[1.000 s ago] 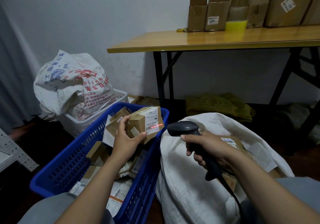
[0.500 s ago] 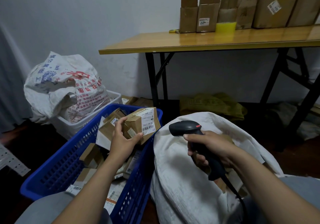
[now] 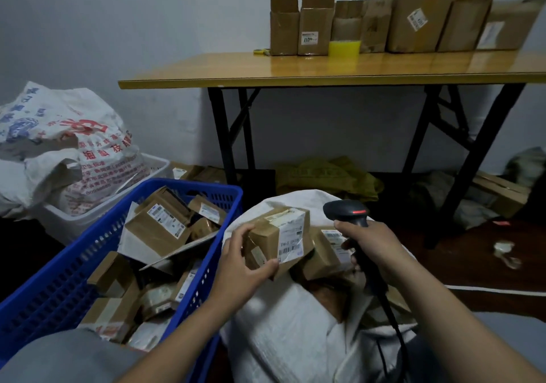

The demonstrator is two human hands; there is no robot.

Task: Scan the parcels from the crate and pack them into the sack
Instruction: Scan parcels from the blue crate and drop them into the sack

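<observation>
My left hand (image 3: 242, 261) grips a small brown cardboard parcel (image 3: 277, 237) with a white barcode label, held over the open mouth of the white sack (image 3: 283, 332). Another labelled parcel (image 3: 328, 252) lies inside the sack just to its right. My right hand (image 3: 369, 243) holds the black barcode scanner (image 3: 348, 209) by its handle, beside the parcel; a red light shows on its head and its cable runs down over the sack. The blue plastic crate (image 3: 97, 243) at the left holds several brown parcels.
A wooden folding table (image 3: 325, 69) with black legs stands ahead, carrying several cardboard boxes and a yellow tape roll (image 3: 344, 48). A printed white sack (image 3: 65, 146) sits in a white bin at the left. Bags and boxes lie under the table.
My left hand has carried the parcel rightward from above the crate to over the sack's opening. The red scan line seen a second ago is gone. The scanner stays about where it was.
</observation>
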